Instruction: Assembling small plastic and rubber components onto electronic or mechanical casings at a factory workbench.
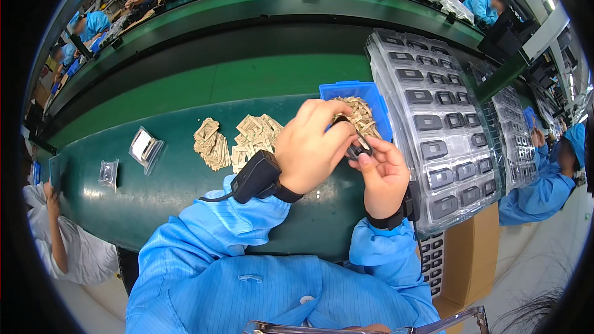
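My two hands meet over the bench in front of the blue bin. Between them sits a small black plastic part (357, 148) with a paler strip on it. My right hand (385, 176) grips it between thumb and fingers. Fingers of my left hand (312, 145) are bent down onto the same part from above, hiding much of it. Just beyond my fingers, the blue bin (385, 108) holds many small tan frame-shaped pieces (362, 114). More of these tan pieces lie left of my left hand, in one pile (211, 145) and another pile (257, 135).
Clear plastic trays (402, 108) of black frame-shaped parts stand stacked to the right, above a cardboard box (473, 253). Two clear bags (146, 149) (108, 174) lie on the green bench (167, 204) at left. Co-workers sit across the line and on both sides.
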The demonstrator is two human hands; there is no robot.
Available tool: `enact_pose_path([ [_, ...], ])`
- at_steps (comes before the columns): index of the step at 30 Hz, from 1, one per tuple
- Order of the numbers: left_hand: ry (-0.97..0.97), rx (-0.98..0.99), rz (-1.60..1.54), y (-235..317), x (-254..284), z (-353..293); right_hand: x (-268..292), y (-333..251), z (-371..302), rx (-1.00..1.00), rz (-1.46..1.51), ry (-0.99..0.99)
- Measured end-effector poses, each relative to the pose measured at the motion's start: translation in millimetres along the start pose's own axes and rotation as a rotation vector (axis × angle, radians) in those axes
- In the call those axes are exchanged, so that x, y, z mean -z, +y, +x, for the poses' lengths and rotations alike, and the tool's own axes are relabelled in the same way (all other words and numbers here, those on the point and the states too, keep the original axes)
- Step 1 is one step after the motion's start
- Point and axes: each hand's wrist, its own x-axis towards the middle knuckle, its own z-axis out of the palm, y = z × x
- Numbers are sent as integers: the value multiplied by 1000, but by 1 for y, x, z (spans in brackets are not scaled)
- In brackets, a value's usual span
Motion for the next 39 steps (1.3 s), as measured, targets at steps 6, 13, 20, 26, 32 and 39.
enact_pose_path([
  [6,7,-83,-52,5,0,-4,-1,3,-2,102,-74,-68],
  [13,-18,-73,-94,8,2,-5,3,14,-4,230,-349,-22],
  [20,26,-44,-215,3,-2,-6,-2,14,-5,303,-379,-23],
  [26,-44,223,-450,-1,-4,-5,-3,13,-5,274,-264,-42],
  [32,60,363,-222,-35,-6,0,0,-1,-4,73,-106,78],
  [39,-77,245,-73,-34,-13,-3,0,-5,1,52,-65,315],
])
